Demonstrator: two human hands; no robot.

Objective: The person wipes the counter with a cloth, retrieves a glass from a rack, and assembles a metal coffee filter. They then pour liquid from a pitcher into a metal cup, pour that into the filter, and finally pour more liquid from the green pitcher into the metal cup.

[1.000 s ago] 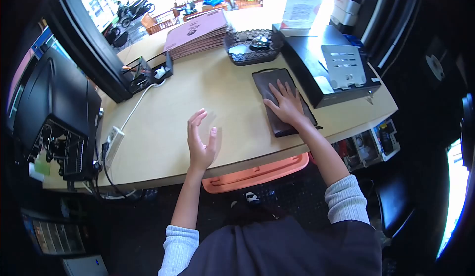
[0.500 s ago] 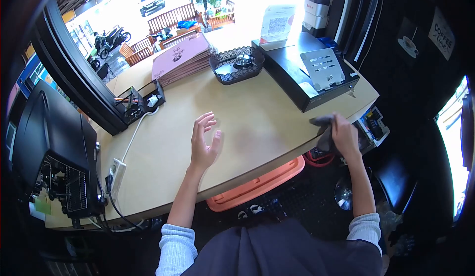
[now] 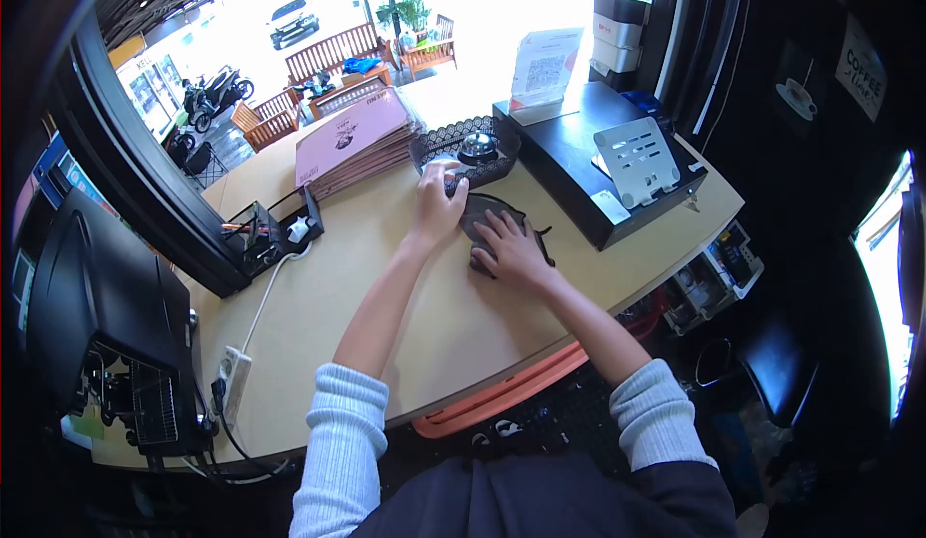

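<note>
On the counter, my right hand (image 3: 511, 251) lies flat with its fingers spread over a dark grey cloth (image 3: 479, 212). The cloth is bunched and partly hidden beneath the palm. My left hand (image 3: 441, 208) is at the near left corner of a black lace-edged tray (image 3: 502, 166), fingers over the rim and thumb on the near side. Inside the tray stands a silver call bell (image 3: 477, 147). The cloth lies just in front of the tray.
Pink menus (image 3: 352, 143) are stacked left of the tray. At right, a black cash drawer (image 3: 569, 167) bears a metal stand (image 3: 637, 162) and a QR-code sign (image 3: 543, 70). A power strip (image 3: 231, 374), pen holder (image 3: 256, 239) and black machine (image 3: 106, 297) stand at left.
My right hand has brought the cloth from the counter's right edge to the middle, now pressing it flat. My left hand has moved forward from above the counter to the tray.
</note>
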